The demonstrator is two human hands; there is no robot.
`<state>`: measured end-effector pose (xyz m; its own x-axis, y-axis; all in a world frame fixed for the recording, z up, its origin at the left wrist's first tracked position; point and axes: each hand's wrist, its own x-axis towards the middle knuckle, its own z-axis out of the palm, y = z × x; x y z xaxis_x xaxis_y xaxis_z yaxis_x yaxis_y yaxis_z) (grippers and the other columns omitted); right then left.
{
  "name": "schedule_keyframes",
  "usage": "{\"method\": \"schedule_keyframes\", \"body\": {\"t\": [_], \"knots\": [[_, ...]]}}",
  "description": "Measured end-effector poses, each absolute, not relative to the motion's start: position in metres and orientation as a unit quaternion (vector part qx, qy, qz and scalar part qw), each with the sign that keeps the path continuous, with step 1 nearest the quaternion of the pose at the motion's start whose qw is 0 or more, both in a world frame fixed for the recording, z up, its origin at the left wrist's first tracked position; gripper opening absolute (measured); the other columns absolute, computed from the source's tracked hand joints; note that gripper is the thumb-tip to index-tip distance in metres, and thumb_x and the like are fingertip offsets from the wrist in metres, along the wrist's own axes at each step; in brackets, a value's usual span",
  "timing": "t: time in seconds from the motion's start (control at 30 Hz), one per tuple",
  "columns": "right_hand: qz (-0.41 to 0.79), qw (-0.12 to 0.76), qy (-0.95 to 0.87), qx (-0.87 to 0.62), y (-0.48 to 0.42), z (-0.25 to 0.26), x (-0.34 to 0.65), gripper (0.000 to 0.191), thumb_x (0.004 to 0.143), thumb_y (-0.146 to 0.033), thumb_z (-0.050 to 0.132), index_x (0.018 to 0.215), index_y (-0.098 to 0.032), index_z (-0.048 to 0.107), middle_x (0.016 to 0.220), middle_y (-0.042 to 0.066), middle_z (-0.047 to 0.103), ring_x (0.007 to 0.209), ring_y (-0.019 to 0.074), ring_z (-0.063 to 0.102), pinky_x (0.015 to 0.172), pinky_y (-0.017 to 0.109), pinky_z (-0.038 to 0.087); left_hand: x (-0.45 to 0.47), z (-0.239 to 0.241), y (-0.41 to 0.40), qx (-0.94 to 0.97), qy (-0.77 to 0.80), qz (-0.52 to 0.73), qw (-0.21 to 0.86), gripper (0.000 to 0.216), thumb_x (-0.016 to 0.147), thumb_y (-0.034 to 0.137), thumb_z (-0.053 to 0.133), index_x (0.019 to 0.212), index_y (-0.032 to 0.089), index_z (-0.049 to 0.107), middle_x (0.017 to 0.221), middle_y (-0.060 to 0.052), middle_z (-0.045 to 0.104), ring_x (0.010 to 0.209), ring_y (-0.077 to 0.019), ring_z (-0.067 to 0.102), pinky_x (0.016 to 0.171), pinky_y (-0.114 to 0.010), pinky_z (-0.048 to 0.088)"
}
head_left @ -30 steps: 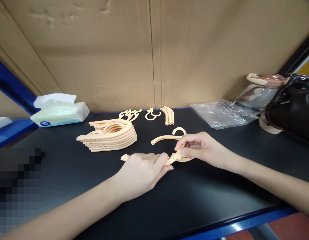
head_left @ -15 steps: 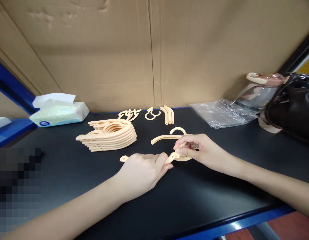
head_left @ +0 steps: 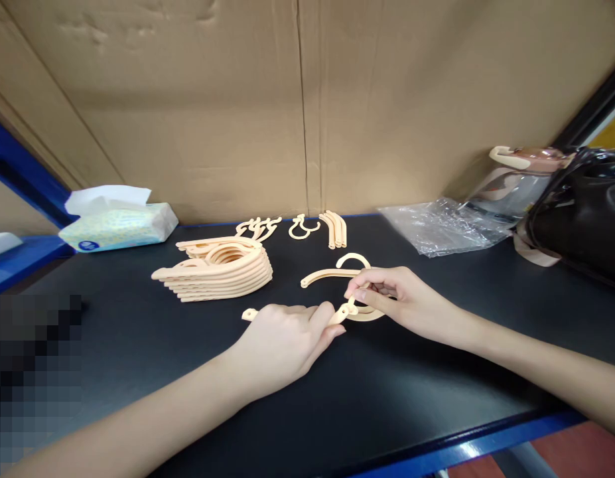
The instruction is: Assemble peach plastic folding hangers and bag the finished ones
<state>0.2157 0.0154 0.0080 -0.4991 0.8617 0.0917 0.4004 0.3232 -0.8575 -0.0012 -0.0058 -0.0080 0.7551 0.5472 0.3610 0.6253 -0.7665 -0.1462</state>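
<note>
My left hand (head_left: 290,338) is closed around a cream plastic hanger arm (head_left: 249,314), whose holed tip sticks out on the left. Its other end shows beyond my thumb. There, my right hand (head_left: 389,292) pinches a small cream hanger piece (head_left: 353,308) against that end; my fingers cover most of it. A curved cream part (head_left: 369,315) passes beneath the right hand, and I cannot tell whether it belongs to the pinched piece. Just behind the right hand lie a loose hanger arm (head_left: 323,274) and a hook (head_left: 353,258).
A stack of cream hangers (head_left: 222,285) lies left of centre on the black table (head_left: 377,411). Hooks (head_left: 301,227), smaller parts (head_left: 259,229) and curved arms (head_left: 334,229) line the back. Tissues (head_left: 119,227) stand left; a plastic bag (head_left: 431,226), bottle (head_left: 516,189) and dark bag (head_left: 586,212) are right.
The hanger arm in my left hand has shifted slightly right. My right fingers have tilted a little at the joint; both hands otherwise stay in place.
</note>
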Motion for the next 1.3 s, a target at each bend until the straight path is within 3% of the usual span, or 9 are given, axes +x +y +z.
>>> {"method": "schedule_keyframes", "body": {"t": [0.6,0.73,0.93,1.03,1.17,1.3], "knots": [[0.426,0.281,-0.758,-0.406,0.013,0.0,0.214,0.025,0.091,-0.039,0.052,0.086,-0.018,0.065,0.082,0.002,0.063,0.074,0.015,0.056,0.066,0.026,0.044,-0.001,-0.009,-0.005,-0.925,-0.325,-0.139,0.14,0.036,0.102,0.033,0.018,0.079,0.018,0.042,0.052,0.004,0.055,0.041,-0.0125,0.054,0.04,-0.023,0.022],[0.416,0.274,-0.766,-0.406,0.013,0.0,0.214,0.026,0.092,-0.039,0.05,0.088,-0.019,0.065,0.081,0.001,0.062,0.072,0.0141,0.055,0.064,0.025,0.042,0.0,-0.007,-0.007,-0.926,-0.34,-0.121,0.107,0.031,0.101,0.031,0.024,0.08,0.018,0.043,0.055,0.003,0.057,0.045,-0.0133,0.056,0.041,-0.023,0.023],[0.346,0.259,-0.823,-0.369,0.01,0.005,0.212,0.023,0.095,-0.035,0.048,0.087,-0.02,0.064,0.073,0.0,0.06,0.064,0.0117,0.048,0.058,0.024,0.035,0.008,0.005,-0.018,-0.879,-0.439,-0.15,-0.11,0.022,0.095,0.03,0.04,0.077,0.02,0.048,0.061,0.005,0.059,0.049,-0.0122,0.056,0.043,-0.021,0.03],[0.314,0.257,-0.849,-0.337,0.008,0.007,0.211,0.021,0.096,-0.033,0.047,0.09,-0.02,0.063,0.068,-0.002,0.055,0.06,0.0103,0.045,0.056,0.023,0.033,0.008,0.007,-0.018,-0.821,-0.45,-0.179,-0.301,0.026,0.095,0.035,0.04,0.077,0.02,0.051,0.066,0.004,0.062,0.053,-0.0105,0.059,0.046,-0.019,0.04],[0.301,0.273,-0.858,-0.313,0.011,0.007,0.212,0.018,0.097,-0.031,0.045,0.108,-0.023,0.058,0.083,-0.001,0.06,0.068,0.0104,0.051,0.062,0.022,0.039,0.006,0.009,-0.01,-0.697,-0.411,-0.197,-0.553,0.019,0.093,0.033,0.043,0.083,0.017,0.049,0.074,-0.001,0.066,0.055,-0.0111,0.064,0.046,-0.019,0.049],[0.24,0.332,-0.837,-0.362,0.025,0.007,0.221,0.029,0.095,-0.033,0.048,0.123,-0.025,0.049,0.085,-0.001,0.06,0.066,0.0116,0.053,0.062,0.023,0.043,0.004,0.01,-0.003,-0.637,-0.411,-0.24,-0.607,0.02,0.093,0.031,0.043,0.078,0.018,0.041,0.076,-0.002,0.065,0.058,-0.0124,0.066,0.053,-0.026,0.057]]}}
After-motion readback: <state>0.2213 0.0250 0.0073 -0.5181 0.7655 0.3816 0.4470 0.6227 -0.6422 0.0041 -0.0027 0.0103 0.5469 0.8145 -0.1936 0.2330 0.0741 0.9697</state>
